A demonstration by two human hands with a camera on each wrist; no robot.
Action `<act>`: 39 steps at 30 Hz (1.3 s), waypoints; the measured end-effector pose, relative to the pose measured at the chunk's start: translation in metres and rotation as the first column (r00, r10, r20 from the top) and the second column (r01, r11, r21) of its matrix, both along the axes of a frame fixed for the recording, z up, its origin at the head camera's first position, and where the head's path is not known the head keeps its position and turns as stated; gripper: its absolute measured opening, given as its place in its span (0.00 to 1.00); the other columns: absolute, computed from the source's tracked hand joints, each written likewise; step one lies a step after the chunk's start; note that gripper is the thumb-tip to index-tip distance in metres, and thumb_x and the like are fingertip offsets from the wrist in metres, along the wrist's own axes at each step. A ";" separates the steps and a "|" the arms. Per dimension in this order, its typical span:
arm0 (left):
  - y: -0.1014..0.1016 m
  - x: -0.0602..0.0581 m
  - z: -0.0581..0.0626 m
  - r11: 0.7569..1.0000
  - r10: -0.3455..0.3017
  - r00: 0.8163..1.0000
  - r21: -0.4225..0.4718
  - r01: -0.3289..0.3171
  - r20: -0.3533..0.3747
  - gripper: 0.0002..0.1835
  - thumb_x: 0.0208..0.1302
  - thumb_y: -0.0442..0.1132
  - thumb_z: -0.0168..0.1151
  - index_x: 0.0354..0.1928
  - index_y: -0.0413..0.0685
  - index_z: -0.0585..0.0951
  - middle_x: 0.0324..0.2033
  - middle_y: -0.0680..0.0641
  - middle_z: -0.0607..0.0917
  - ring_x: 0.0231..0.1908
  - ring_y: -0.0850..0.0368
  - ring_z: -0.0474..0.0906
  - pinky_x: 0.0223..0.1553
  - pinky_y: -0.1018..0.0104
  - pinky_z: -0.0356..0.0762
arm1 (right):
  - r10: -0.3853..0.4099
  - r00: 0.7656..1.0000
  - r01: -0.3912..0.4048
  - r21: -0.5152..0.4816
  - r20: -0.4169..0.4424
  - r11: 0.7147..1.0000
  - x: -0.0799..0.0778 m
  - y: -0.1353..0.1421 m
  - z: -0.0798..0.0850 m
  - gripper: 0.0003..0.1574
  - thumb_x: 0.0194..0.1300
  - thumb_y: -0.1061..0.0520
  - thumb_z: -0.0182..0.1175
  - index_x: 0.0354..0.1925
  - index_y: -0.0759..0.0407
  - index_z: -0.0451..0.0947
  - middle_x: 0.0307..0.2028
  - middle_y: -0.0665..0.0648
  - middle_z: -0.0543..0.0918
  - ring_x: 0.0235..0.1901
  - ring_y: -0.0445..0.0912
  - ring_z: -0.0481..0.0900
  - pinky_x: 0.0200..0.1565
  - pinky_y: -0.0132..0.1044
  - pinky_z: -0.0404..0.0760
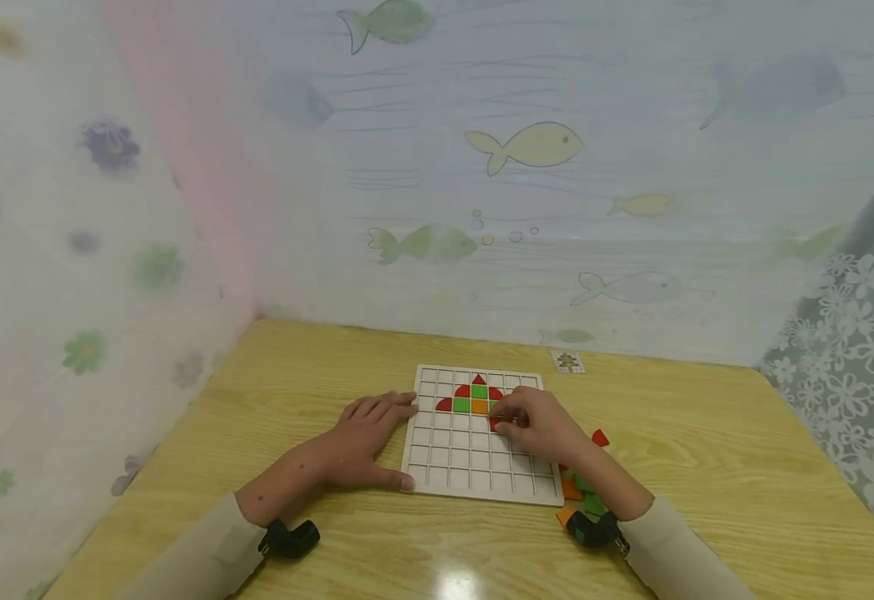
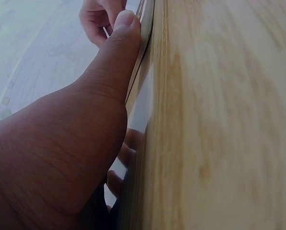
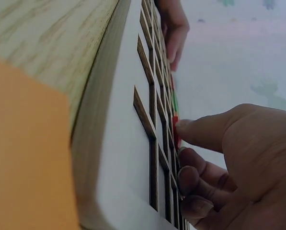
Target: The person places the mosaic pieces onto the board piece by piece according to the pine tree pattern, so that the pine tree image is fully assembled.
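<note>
– how much is laid?
– a tile peak [image 1: 479, 392] is set into the grid board [image 1: 460, 438]; lower cells [image 1: 480, 461] are bare, and loose tiles [image 1: 595, 503] beside it seem left over for placing.
– the hands?
– a red tile [image 1: 495, 426] is pinched on it by the right hand [image 1: 537, 421]; its left side is touched by the left hand [image 1: 367, 437], fingers extended.
</note>
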State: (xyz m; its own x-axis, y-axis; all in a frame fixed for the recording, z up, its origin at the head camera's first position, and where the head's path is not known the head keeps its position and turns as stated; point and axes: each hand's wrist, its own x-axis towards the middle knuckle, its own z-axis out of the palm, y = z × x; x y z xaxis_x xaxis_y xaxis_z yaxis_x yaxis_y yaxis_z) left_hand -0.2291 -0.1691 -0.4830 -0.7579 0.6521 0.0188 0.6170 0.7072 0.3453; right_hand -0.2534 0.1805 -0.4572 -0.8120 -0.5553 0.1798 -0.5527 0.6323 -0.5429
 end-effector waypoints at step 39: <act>-0.001 -0.001 0.000 0.999 -0.027 1.000 0.021 0.027 0.001 0.60 0.60 0.81 0.61 0.84 0.54 0.57 0.85 0.48 0.51 0.83 0.41 0.45 0.77 0.33 0.47 | -0.137 0.990 0.138 -0.054 0.026 0.989 0.031 0.066 -0.001 0.05 0.71 0.63 0.69 0.43 0.54 0.87 0.36 0.46 0.84 0.30 0.38 0.77 0.32 0.34 0.79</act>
State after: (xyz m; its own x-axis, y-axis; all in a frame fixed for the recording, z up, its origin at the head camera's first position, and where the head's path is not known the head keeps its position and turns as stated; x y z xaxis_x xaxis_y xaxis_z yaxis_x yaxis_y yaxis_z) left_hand -0.2303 -0.1706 -0.4833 -0.7398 0.6720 0.0313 0.6354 0.6827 0.3607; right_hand -0.2223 0.2464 -0.4580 -0.8840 -0.4280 0.1878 -0.4499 0.6701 -0.5904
